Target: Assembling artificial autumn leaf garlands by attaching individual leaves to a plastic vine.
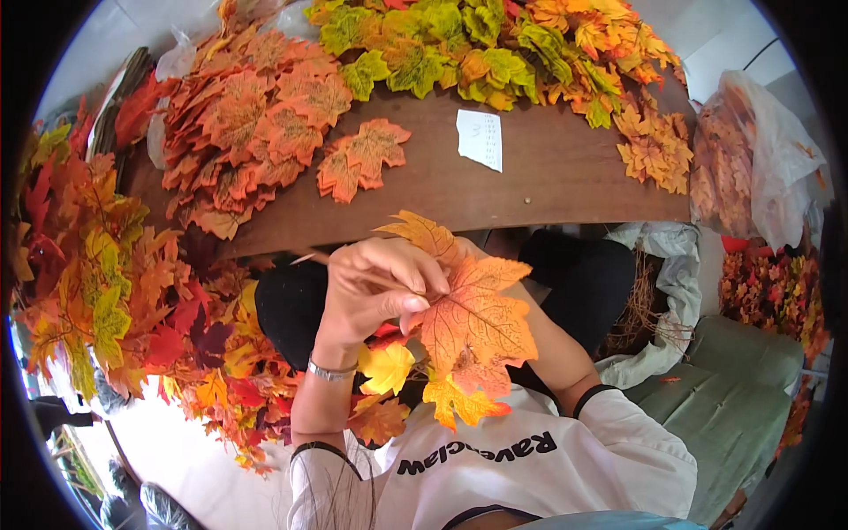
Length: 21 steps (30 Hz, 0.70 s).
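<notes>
My left hand [375, 283] is closed in a pinch, thumb against fingers, on a thin brown stem that pokes out past the knuckles. Right at its fingertips spreads a large orange artificial maple leaf [477, 309]. Below hang smaller leaves: a yellow one [386, 367] and a yellow-orange one [459, 399]. Another orange leaf [426, 237] rises behind. My right forearm [561, 353] reaches up behind this cluster. Leaves cover nearly all of my right hand [473, 249], so its fingers cannot be made out.
On the brown table [565, 181] lie a heap of salmon leaves [256, 110], a small salmon stack [364, 159], green-yellow leaves [415, 62], orange leaves [655, 146] and a paper slip [480, 140]. Leafy branches [106, 274] crowd the left. A clear bag [760, 159] and a sack of stems [658, 305] stand right.
</notes>
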Tool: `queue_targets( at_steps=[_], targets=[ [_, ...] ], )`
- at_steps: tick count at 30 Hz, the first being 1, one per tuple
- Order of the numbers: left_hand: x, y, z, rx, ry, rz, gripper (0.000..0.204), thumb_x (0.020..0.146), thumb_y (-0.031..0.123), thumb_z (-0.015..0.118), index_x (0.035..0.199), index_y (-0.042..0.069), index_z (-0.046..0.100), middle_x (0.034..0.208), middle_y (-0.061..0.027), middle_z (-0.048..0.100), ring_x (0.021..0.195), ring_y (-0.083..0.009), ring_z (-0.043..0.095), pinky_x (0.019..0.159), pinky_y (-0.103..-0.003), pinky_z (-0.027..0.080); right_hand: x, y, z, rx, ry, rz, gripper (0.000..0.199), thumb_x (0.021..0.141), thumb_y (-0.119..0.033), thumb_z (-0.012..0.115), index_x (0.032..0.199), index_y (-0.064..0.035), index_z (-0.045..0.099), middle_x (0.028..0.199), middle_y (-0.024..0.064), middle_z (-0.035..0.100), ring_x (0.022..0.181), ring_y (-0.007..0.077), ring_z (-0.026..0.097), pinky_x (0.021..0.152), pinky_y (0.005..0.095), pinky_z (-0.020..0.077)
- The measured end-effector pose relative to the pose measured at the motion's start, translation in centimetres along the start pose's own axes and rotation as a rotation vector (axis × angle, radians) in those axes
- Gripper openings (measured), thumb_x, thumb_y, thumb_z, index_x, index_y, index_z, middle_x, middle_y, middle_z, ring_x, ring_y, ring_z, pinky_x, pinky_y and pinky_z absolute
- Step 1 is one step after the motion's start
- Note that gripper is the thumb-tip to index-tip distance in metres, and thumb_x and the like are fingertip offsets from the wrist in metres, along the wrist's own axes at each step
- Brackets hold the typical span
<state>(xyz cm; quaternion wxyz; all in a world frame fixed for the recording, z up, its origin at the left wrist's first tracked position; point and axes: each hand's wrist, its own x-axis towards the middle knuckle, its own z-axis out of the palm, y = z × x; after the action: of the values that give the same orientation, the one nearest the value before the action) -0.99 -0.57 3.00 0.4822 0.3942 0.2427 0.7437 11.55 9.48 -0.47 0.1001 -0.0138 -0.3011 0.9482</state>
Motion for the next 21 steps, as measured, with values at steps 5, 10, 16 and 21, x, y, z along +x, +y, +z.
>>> queue_targets(
  at_steps=[5, 10, 16, 21],
  targets=[
    [0.3, 0.6, -0.3, 0.185, 0.221, 0.1, 0.015, 0.074, 0.001, 0.065, 0.083, -0.002, 0.053, 0.074, -0.0133, 0.06, 0.05, -0.0082, 0.051, 0.042, -0.019, 0.041, 1.7, -6.1, -1.9, -0.755, 0.169, -0.023, 0.024, 0.078, -0.018, 0.062, 0.091, 0.0015, 0.06, 0.085, 0.0032, 0.059, 0.079, 0.0086, 0.055, 0.073, 0.0224, 0.0429],
    [0.3, 0.8, 0.2, 0.281, 0.351, -0.05, 0.011, 0.078, -0.001, 0.06, 0.085, -0.002, 0.053, 0.073, -0.0109, 0.06, 0.051, -0.0085, 0.052, 0.043, -0.02, 0.044, 6.9, -12.0, -7.3, -1.193, 0.398, -0.199, 0.022, 0.08, -0.018, 0.06, 0.088, 0.0019, 0.061, 0.073, 0.001, 0.059, 0.064, 0.0069, 0.054, 0.059, 0.0218, 0.043],
    [0.4, 0.8, -0.2, 0.314, 0.291, -0.02, 0.01, 0.08, -0.003, 0.056, 0.09, -0.004, 0.053, 0.077, -0.0101, 0.06, 0.062, -0.0104, 0.057, 0.054, -0.023, 0.05, 14.7, -13.9, -8.2, -1.752, 0.525, -0.571, 0.017, 0.076, -0.016, 0.059, 0.083, -0.0014, 0.063, 0.071, 0.0061, 0.06, 0.062, 0.0123, 0.055, 0.058, 0.0249, 0.0432],
    [0.2, 0.9, -0.3, 0.309, 0.279, -0.042, 0.007, 0.083, -0.002, 0.053, 0.09, -0.004, 0.054, 0.084, -0.0103, 0.06, 0.069, -0.0107, 0.056, 0.062, -0.023, 0.048, 20.8, -13.3, -5.1, -1.948, 0.27, -0.681, 0.014, 0.072, -0.011, 0.058, 0.081, -0.0019, 0.062, 0.07, 0.0114, 0.06, 0.063, 0.0229, 0.058, 0.059, 0.0318, 0.0446]
  ],
)
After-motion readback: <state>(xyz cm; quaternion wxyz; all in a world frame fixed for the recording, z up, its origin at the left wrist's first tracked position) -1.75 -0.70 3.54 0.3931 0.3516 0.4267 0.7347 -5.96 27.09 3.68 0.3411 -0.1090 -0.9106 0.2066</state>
